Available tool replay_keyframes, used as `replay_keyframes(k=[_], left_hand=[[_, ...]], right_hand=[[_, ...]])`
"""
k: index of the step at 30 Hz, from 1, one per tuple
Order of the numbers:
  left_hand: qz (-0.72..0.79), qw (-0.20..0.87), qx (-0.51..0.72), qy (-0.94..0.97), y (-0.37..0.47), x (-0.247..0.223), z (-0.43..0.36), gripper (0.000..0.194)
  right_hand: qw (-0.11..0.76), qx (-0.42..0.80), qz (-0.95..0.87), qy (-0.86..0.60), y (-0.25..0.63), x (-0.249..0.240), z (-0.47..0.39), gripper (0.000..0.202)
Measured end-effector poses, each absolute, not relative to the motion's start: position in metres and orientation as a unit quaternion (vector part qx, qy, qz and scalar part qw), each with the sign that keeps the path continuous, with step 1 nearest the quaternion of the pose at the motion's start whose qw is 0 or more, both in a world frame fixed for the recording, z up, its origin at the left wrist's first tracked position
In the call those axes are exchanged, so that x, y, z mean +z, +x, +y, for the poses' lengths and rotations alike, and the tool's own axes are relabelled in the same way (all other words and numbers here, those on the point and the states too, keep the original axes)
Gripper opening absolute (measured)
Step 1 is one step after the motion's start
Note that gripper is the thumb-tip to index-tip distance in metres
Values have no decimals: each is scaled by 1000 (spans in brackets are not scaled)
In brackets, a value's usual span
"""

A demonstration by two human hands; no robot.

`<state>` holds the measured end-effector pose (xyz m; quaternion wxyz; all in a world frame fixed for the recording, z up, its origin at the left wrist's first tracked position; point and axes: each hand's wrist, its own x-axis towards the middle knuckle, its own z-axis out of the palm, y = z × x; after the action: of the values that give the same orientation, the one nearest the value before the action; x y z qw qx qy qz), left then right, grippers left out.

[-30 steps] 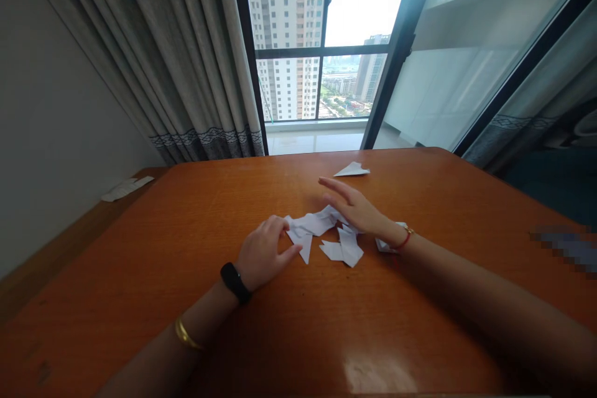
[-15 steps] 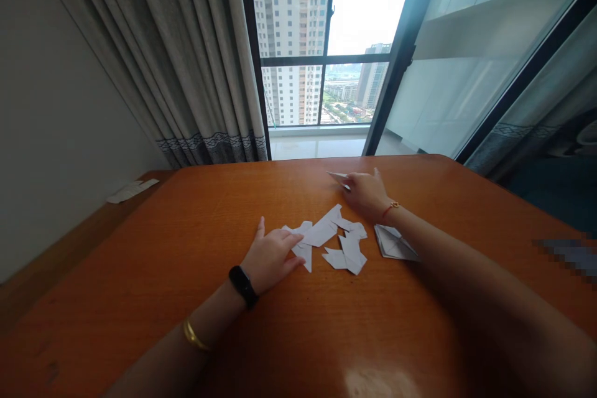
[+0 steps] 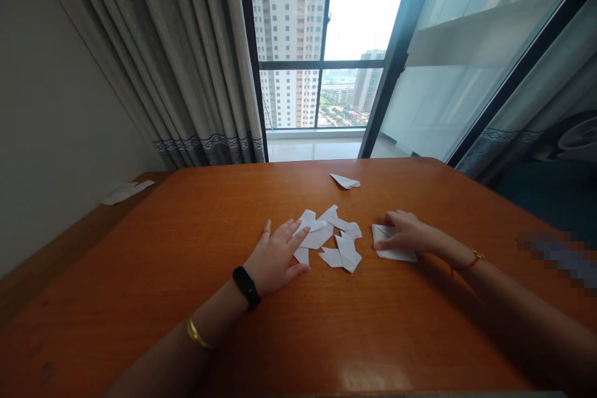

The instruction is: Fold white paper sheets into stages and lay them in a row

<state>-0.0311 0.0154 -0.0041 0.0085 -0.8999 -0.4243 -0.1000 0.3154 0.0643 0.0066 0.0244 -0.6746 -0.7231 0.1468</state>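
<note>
My left hand [image 3: 278,256] lies with its fingers spread, the fingertips over the left end of a loose pile of white paper cutouts [image 3: 319,235]. To the right, my right hand [image 3: 408,233] grips a folded white paper [image 3: 396,254] that rests on the table, its thumb and fingers about the paper's left part; the hand covers much of the upper side. A slim, pointed folded piece of paper [image 3: 345,181] lies alone farther back. Beside the pile, another angular paper cutout [image 3: 342,255] sits close to the right of my left hand.
The brown wooden table [image 3: 186,336] reaches to a window wall at the back. White paper strips [image 3: 127,191] lie at the far left on a lower wooden surface. Grey curtains [image 3: 196,62] hang at the left, and a blurred-out object [image 3: 559,258] is on the right side.
My right hand has let go of the pointed folded paper at the back and come nearer, onto the folded paper at the right. My left hand's fingers have spread over the cutouts, which have shifted slightly.
</note>
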Motion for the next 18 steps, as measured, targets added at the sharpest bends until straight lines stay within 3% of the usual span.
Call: replay_keyframes(k=[3, 8, 11, 15, 18], left_hand=[[-406, 5, -116, -906, -29, -2, 13, 66], [-368, 32, -168, -914, -33, 3, 11, 55], [-347, 64, -207, -913, -38, 5, 10, 46], [-342, 86, -237, -905, -40, 5, 11, 42], [-348, 80, -223, -907, -40, 3, 12, 43]], right_hand=[[125, 209, -714, -656, 309, 11, 66, 40], [347, 365, -652, -567, 262, 41, 70, 37], [333, 357, -685, -541, 237, 49, 82, 36], [256, 78, -734, -625, 232, 35, 124, 38], [217, 26, -728, -650, 240, 16, 160, 57]])
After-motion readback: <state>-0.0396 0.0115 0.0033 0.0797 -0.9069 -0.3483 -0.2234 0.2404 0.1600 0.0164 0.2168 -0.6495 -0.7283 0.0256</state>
